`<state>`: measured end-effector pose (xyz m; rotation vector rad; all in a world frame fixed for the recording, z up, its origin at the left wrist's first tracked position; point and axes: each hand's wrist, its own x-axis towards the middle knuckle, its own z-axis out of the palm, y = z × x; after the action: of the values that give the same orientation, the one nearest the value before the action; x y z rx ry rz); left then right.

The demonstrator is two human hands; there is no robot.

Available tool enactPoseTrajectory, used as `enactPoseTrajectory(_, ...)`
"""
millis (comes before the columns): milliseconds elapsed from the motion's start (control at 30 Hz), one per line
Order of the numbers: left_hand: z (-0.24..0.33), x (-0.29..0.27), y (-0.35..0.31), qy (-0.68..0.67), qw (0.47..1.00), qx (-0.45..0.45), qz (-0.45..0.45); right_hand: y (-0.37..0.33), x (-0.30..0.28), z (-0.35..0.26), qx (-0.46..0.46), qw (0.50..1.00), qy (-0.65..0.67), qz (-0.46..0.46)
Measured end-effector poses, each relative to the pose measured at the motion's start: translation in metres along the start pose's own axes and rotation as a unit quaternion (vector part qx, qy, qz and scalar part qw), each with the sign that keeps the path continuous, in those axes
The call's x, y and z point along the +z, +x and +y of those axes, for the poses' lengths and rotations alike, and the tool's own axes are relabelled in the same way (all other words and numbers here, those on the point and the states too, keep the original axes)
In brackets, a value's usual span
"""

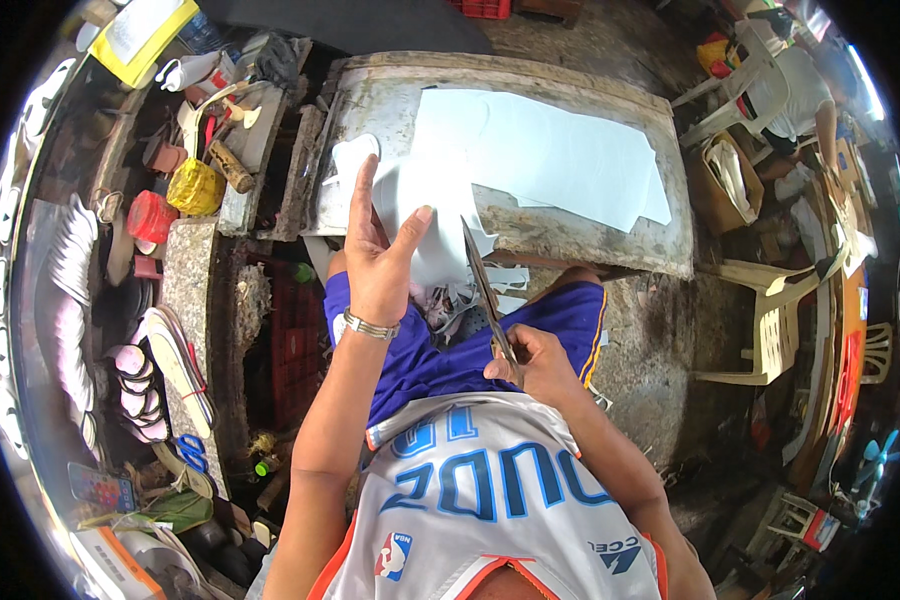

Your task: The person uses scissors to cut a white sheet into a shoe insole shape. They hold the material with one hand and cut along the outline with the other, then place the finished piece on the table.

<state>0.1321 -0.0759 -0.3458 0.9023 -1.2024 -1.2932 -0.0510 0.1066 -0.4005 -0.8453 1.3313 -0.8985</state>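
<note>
White sheet material (pixel 440 180) hangs over the near edge of the worktable, with its cut edge at the scissors. My left hand (pixel 382 270) holds the left part of this sheet, thumb across its face and one finger stretched along its side; the other fingers are hidden. Long dark metal scissors (pixel 485 285) are gripped by my right hand (pixel 532 358) over my lap. Their blades point up and away, to the sheet's edge. A rounded white cut piece (pixel 354 158) lies on the table beyond my left hand.
A large white sheet (pixel 560 150) covers much of the worn table (pixel 650 255). Offcuts (pixel 510 285) sit below its near edge. Sandal soles (pixel 180 370), blue-handled scissors (pixel 192 453) and a yellow container (pixel 195 187) are at left. Plastic chairs (pixel 770 315) and another person (pixel 800 95) are at right.
</note>
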Motion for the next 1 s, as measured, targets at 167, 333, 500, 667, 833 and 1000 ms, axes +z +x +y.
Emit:
enactPoseTrajectory(167,0.005,0.004,-0.012,0.025,0.999,0.012,-0.026,0.013,0.006,0.006,-0.030,0.999,0.011,0.011)
enactPoseTrajectory(333,0.006,0.003,-0.016,0.042,0.998,0.028,-0.040,0.016,0.003,0.005,-0.024,0.999,0.018,-0.012)
enactPoseTrajectory(500,0.002,-0.002,-0.014,0.087,0.993,0.064,-0.039,0.015,0.006,0.001,-0.005,1.000,0.019,0.001)
enactPoseTrajectory(667,0.002,-0.005,-0.013,0.056,0.996,0.041,-0.048,0.008,0.006,-0.006,-0.022,1.000,0.010,0.020)
enactPoseTrajectory(833,0.003,-0.007,-0.013,0.053,0.997,0.040,-0.048,0.008,0.007,-0.008,-0.024,0.999,0.002,0.026)
enactPoseTrajectory(1000,0.001,-0.011,-0.010,0.067,0.996,0.048,-0.043,0.006,0.006,-0.010,-0.008,1.000,-0.007,0.027)
